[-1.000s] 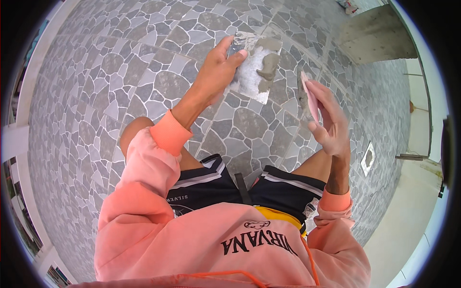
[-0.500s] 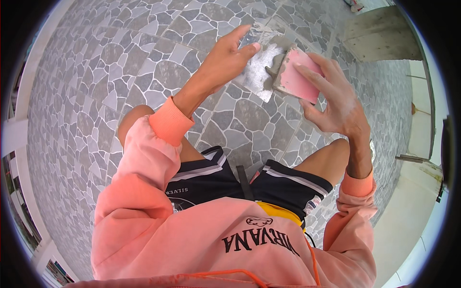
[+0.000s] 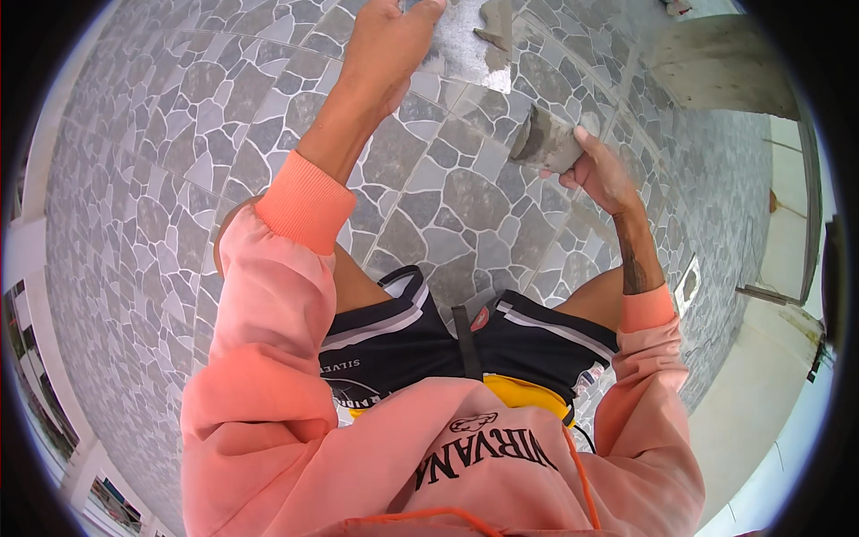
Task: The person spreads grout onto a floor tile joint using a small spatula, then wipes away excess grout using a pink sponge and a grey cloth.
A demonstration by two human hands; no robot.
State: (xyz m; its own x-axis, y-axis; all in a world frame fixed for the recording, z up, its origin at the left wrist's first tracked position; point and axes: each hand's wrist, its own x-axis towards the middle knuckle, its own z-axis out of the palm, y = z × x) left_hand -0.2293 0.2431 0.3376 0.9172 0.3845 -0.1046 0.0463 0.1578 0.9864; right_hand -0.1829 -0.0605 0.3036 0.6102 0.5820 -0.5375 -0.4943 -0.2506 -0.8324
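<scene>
My left hand (image 3: 394, 45) grips a flat metal plate (image 3: 456, 58) by its left edge, at the top of the view. A smear of wet grey paste (image 3: 494, 36) sits on the plate, which runs out of the picture at the top. To the right and nearer to me, my right hand (image 3: 604, 170) is closed on a small flat spreader (image 3: 559, 148), thumb on top and fingers under it. The spreader's upturned face is grey, with darker paste along its left end. A gap of tiled floor shows between the plate and the spreader.
Grey stone-pattern tiles with pale joints (image 3: 447, 242) cover the floor. A weathered board (image 3: 716, 63) stands at the upper right, by a pale wall (image 3: 761, 367). Beside my right forearm lies a pale flat piece (image 3: 687, 285). My knees are spread below my hands.
The plate has moved up and away in my left hand. My right hand has drawn the spreader off the plate and turned it over, so its pink face no longer shows.
</scene>
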